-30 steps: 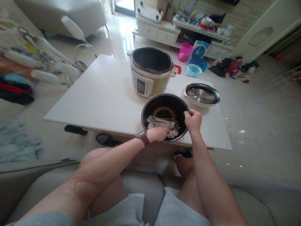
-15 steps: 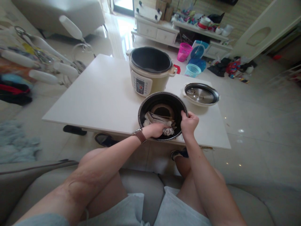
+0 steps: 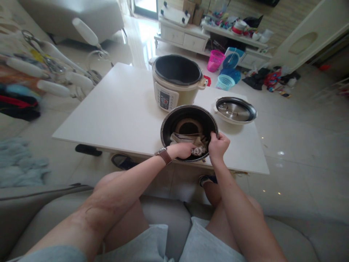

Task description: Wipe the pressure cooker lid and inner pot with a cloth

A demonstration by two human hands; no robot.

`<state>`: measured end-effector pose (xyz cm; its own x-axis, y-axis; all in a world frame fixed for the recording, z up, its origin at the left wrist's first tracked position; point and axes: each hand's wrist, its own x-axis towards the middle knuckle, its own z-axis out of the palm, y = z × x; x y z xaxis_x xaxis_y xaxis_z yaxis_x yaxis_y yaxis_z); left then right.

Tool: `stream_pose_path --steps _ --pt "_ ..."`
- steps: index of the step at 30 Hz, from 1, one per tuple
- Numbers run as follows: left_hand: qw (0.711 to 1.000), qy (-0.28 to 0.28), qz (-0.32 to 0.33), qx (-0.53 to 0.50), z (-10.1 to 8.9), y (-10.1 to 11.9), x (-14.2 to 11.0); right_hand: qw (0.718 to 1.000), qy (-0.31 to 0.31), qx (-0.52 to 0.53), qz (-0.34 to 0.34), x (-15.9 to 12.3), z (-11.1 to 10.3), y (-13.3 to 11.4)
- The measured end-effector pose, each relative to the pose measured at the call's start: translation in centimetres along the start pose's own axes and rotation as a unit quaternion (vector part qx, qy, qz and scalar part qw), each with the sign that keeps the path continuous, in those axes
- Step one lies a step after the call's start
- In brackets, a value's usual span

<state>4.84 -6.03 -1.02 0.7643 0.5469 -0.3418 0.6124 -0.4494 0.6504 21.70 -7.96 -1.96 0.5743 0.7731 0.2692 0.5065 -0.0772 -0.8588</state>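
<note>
A black inner pot point(image 3: 174, 118) stands near the front edge of the white table point(image 3: 114, 112). Inside it lies a crumpled light cloth point(image 3: 188, 140). My left hand point(image 3: 182, 150), with a brown watch on the wrist, reaches into the pot and presses closed on the cloth. My right hand point(image 3: 218, 146) is closed on the pot's right rim, thumb inside. Behind the pot sits the cream rice cooker body point(image 3: 176, 87), open on top, with its control panel facing me.
A steel lid point(image 3: 236, 110) lies upside down on the table's right side. I sit on a grey sofa, knees under the table edge. Pink and blue baskets point(image 3: 225, 82) stand on the floor beyond. A clothes rack with white bars is at the left.
My right hand slid along the rim toward me and to the left. The left hand moved the cloth slightly inside the pot. The pot shifted a little to the left.
</note>
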Motion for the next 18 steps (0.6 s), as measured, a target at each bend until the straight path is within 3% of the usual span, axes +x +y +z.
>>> stream_pose_path --steps 6,18 --pt "0.999 0.001 -0.034 0.042 0.22 0.25 -0.44 1.0 -0.002 0.005 -0.004 -0.09 0.03 -0.35" --pt "0.998 -0.001 -0.028 0.053 0.29 0.46 -0.67 0.999 -0.006 0.029 -0.016 -0.21 0.05 -0.48"
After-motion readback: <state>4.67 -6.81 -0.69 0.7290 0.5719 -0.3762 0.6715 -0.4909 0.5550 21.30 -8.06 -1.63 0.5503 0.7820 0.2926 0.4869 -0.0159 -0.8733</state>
